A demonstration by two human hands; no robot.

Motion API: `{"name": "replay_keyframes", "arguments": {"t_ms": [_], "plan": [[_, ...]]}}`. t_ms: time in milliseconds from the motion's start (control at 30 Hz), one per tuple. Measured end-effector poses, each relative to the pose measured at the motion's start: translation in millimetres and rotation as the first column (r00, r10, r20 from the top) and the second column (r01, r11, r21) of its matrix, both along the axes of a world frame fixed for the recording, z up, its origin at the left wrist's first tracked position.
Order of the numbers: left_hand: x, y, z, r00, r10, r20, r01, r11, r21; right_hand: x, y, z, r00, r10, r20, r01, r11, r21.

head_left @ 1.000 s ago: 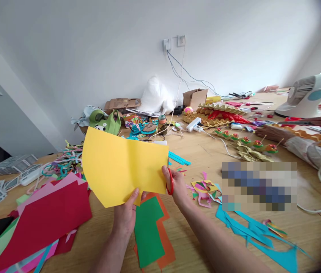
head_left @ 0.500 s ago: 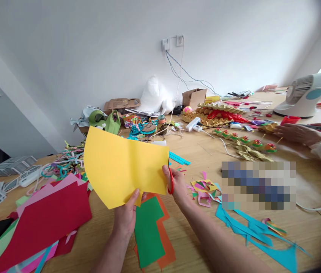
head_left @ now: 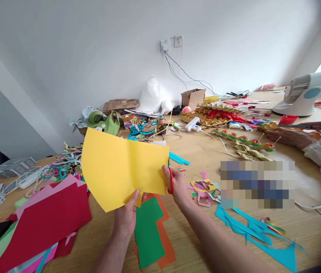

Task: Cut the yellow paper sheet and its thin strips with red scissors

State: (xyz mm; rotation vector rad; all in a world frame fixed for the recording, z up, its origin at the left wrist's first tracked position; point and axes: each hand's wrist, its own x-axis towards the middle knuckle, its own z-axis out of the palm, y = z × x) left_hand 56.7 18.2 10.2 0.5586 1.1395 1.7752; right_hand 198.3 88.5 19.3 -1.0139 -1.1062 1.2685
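A large yellow sheet of paper (head_left: pixel 115 170), curved along its left edge and creased near the middle, is held up over the table. My left hand (head_left: pixel 128 212) pinches its lower edge, thumb in front and fingers behind. My right hand (head_left: pixel 176 185) is closed on red-handled scissors (head_left: pixel 170 181) at the sheet's right edge; the blades are mostly hidden by the paper, and whether they are parted I cannot tell. Below lie a green paper piece (head_left: pixel 149 235) with a stepped edge and an orange paper piece (head_left: pixel 167 242) under it.
Red paper sheets (head_left: pixel 46 223) are stacked at left. Paper scraps (head_left: pixel 204 189) and blue paper strips (head_left: pixel 257 231) lie at right. A power strip (head_left: pixel 192 124) and a white fan (head_left: pixel 302 94) stand farther back. A co-worker's hand (head_left: pixel 288 137) rests at far right.
The yellow sheet's left part has swayed slightly, while both my hands keep their grip in nearly the same place. The co-worker's hand at right has shifted about.
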Motion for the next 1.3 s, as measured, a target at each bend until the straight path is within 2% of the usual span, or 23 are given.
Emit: {"name": "replay_keyframes", "arguments": {"t_ms": [367, 567, 867, 1133, 1300], "plan": [[1.1, -0.4, -1.8, 0.998, -0.025, 0.056, 0.025, 1.000, -0.003, -0.5, -0.8, -1.4, 0.999, 0.002, -0.047, -0.002, 1.000, -0.005], [3.6, -1.4, 2.7, 0.995, -0.045, 0.088, 0.048, 0.998, -0.030, 0.2, -0.5, -2.4, 1.000, -0.011, -0.025, 0.011, 1.000, -0.005], [4.7, -2.8, 3.5, 0.995, -0.047, 0.093, 0.048, 0.999, -0.012, 0.1, 1.4, -6.1, 0.998, 0.024, -0.056, -0.024, 1.000, 0.005], [5.3, -1.2, 4.8, 0.995, -0.054, 0.079, 0.053, 0.998, 0.014, -0.1, 2.2, -6.9, 0.998, -0.007, -0.057, 0.007, 1.000, -0.004], [5.4, -1.3, 4.8, 0.996, -0.053, 0.073, 0.054, 0.998, -0.013, -0.9, 4.7, -9.8, 0.998, -0.017, -0.065, 0.016, 1.000, -0.011]]}}
